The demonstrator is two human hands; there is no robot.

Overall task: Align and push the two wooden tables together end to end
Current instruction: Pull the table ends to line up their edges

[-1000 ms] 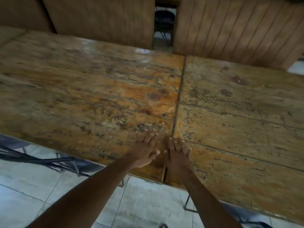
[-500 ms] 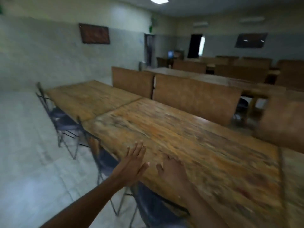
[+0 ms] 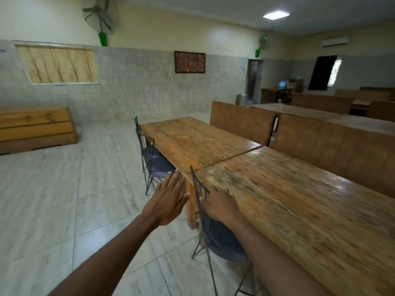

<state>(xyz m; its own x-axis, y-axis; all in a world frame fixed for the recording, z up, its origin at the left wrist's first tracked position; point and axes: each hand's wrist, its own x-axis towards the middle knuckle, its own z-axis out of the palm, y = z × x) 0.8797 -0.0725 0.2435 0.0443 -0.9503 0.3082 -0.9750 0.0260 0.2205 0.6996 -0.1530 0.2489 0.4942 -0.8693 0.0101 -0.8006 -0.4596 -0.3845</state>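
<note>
1. Since the earlier frame: your view has swung left from the seam under your palms; both hands are now lifted off the wood.
2. Left hand (image 3: 171,197): open, fingers spread, over the floor (image 3: 64,199).
3. Right hand (image 3: 220,205): open, empty, above the near table (image 3: 299,199) front edge, beside a chair (image 3: 215,231).
4. Far table (image 3: 192,139): its end meets the near table's; front edges look slightly offset.
5. Remaining, by your judgement: alignment check only.

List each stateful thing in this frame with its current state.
Near table: butted end to end against the far table.
Far table: near side edge slightly offset at the seam.
Left hand: open, in the air.
Right hand: resting at the near table's edge.
Ceiling light: on.
</note>
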